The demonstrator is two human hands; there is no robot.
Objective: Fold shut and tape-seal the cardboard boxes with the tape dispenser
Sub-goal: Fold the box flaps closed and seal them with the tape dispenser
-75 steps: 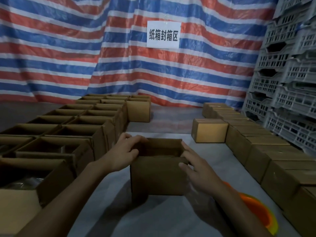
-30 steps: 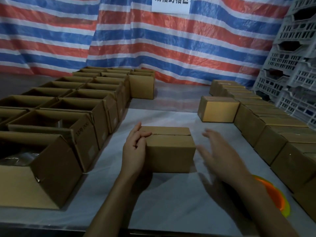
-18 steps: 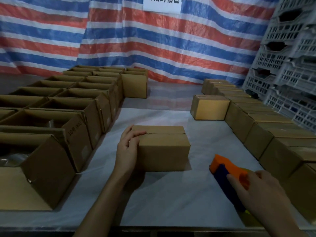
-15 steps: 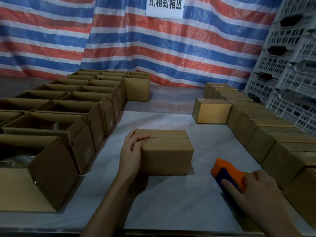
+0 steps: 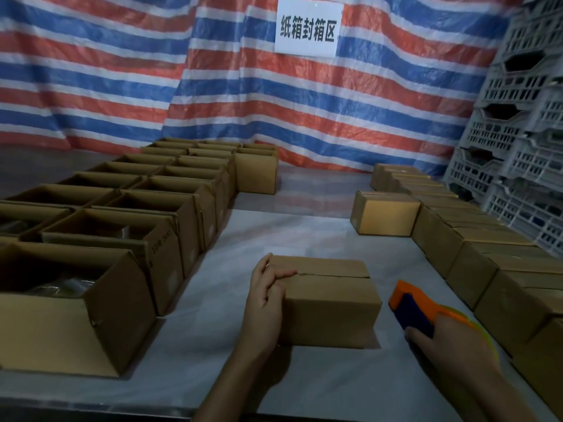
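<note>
At the far left the open boxes [image 5: 91, 269] stand in rows with their flaps up, not yet dealt with. Beside them on the grey table [image 5: 304, 385] the left hand [image 5: 268, 296] clasps the left end of the box [image 5: 329, 303]: palm against its side, fingers bent over the top edge, the forefinger lying along the seam [image 5: 332, 275] where the two flaps meet. The flaps lie flat, and I see no tape on the seam. Just right of the box and clear of it is the tape dispenser [image 5: 411, 306], orange with a blue body. The right hand [image 5: 451, 342] grips it, fingers curled over its rear, its nose pointing toward the box. Farther right the closed boxes [image 5: 487, 269] run in a line. Two and a half seconds ago both hands were at the box's open mouth. A second ago the flaps were down and the right hand was bare, reaching aside. Half a second ago it already had the dispenser, and now the nose is somewhat nearer the box. Folding looks done and taping is next, with the left hand needed to keep the flaps down.
</note>
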